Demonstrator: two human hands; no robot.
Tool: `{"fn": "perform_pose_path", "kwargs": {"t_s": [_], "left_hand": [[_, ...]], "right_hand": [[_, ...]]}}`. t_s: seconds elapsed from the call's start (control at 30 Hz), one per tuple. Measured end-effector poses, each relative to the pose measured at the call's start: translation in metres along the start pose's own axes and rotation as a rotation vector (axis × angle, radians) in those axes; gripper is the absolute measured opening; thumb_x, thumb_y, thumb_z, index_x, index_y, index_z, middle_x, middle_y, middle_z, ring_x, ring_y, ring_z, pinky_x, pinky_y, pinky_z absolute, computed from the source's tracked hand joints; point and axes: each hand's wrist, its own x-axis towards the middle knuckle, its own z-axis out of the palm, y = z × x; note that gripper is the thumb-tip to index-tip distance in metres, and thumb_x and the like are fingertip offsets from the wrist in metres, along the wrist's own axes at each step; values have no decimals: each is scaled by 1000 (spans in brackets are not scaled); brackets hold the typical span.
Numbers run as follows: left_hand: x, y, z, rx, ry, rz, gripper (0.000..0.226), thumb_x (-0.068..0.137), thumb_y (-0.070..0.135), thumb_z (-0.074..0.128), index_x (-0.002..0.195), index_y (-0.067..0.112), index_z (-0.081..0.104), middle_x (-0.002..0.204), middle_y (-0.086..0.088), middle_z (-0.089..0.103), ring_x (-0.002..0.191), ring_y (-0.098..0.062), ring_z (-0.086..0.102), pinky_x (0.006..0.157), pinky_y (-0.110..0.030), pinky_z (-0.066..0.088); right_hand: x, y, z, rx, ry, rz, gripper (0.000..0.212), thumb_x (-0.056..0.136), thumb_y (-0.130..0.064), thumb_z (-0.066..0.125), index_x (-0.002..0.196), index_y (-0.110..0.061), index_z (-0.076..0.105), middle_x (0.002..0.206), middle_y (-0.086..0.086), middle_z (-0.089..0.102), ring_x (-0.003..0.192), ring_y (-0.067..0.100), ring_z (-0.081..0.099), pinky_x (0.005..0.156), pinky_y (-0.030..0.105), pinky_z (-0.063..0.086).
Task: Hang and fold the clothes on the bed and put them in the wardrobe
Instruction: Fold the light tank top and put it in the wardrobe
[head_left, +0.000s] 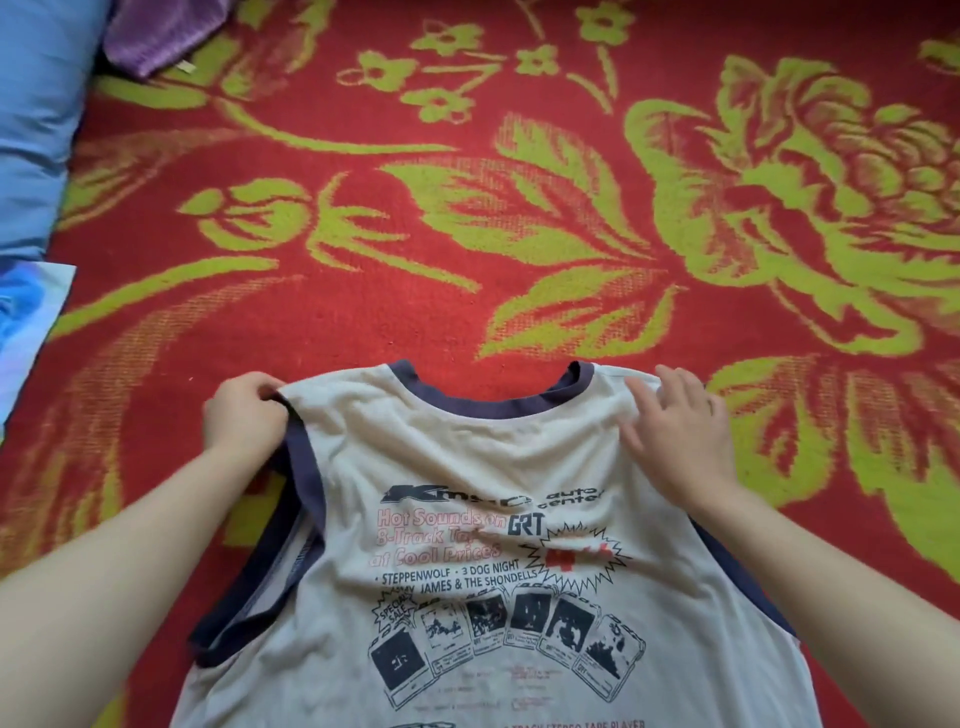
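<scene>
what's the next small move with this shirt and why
Probably fold the left side inward: the left hand pinches that shoulder of the shirt, and the right hand lies flat on the other shoulder, steadying it.

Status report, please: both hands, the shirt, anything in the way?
Left hand pinches shirt shoulder; right hand flat on other shoulder. Shirt spread print-up on red blanket. Purple cloth far left, apart.

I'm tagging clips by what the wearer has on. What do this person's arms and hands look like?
The left forearm and right forearm are bare, no sleeves in view. The left hand and right hand show no gloves, rings, watch or bracelet.
</scene>
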Motion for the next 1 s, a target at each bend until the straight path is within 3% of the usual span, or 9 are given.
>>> {"fn": "perform_pose_path", "kwargs": {"t_s": [0.13, 0.27, 0.33, 0.43, 0.67, 0.73, 0.8, 0.9, 1.0], "left_hand": [[13, -3, 0, -90, -30, -71, 26, 91, 16, 48, 109, 4, 64, 114, -22, 63, 109, -38, 54, 92, -39, 41], [-8, 21, 22, 208, -222, 110, 65, 85, 52, 56, 138, 19, 38, 139, -12, 42, 127, -34, 35, 100, -47, 30], [-12, 29, 31, 389, -221, 180, 69, 81, 53, 60, 139, 26, 36, 142, -8, 37, 128, -32, 30, 101, -49, 27], [-7, 31, 37, 434, -194, 195, 37, 85, 35, 55, 121, 30, 52, 135, -5, 40, 123, -30, 34, 100, -45, 25], [5, 31, 38, 402, -244, 193, 14, 84, 19, 53, 95, 26, 58, 130, -8, 39, 118, -31, 35, 96, -42, 27], [1, 32, 34, 282, -332, 167, 10, 82, 19, 57, 90, 24, 55, 133, -11, 38, 123, -32, 33, 99, -43, 29], [-6, 33, 20, 107, -387, 181, 8, 75, 25, 58, 80, 21, 52, 115, -14, 52, 114, -35, 46, 94, -44, 38], [-21, 40, -14, -34, -366, 253, 12, 68, 31, 52, 73, 21, 48, 77, -2, 55, 88, -34, 55, 83, -44, 43], [-31, 48, -43, -64, -333, 421, 7, 68, 29, 52, 69, 25, 47, 68, 5, 50, 72, -24, 48, 78, -38, 41]], "right_hand": [[0, -3, 17, -57, -207, 46, 58, 96, -50, 30, 147, -31, 12, 157, 7, 6, 144, 26, 3, 111, 51, 12], [13, -3, 12, -101, -270, 82, 74, 92, -57, 40, 149, -32, -2, 158, 11, -2, 144, 32, -5, 111, 58, 6], [23, -7, 6, -89, -289, 104, 83, 91, -53, 46, 149, -30, -9, 158, 10, -4, 144, 33, -6, 110, 60, 5], [32, -19, 0, -115, -279, 63, 79, 96, -29, 46, 148, -29, -14, 158, 9, -2, 144, 32, -1, 110, 61, 6], [53, -27, -1, -175, -221, 11, 81, 90, -19, 49, 149, -30, -5, 145, 12, 28, 130, 34, 32, 109, 64, 6], [53, -26, 0, -173, -220, 35, 78, 90, -20, 50, 149, -30, 0, 142, 14, 32, 129, 34, 33, 110, 61, 7], [47, -26, -2, -183, -208, 54, 71, 90, -23, 51, 148, -25, 10, 136, 16, 40, 125, 34, 36, 110, 54, 16], [30, -20, -8, -210, -112, -4, 42, 87, -34, 57, 122, -18, 39, 116, 9, 60, 110, 29, 48, 93, 39, 30], [16, -4, -32, -101, -80, -37, 42, 78, -53, 64, 90, -21, 39, 98, 5, 64, 99, 26, 48, 76, 37, 23]]}}
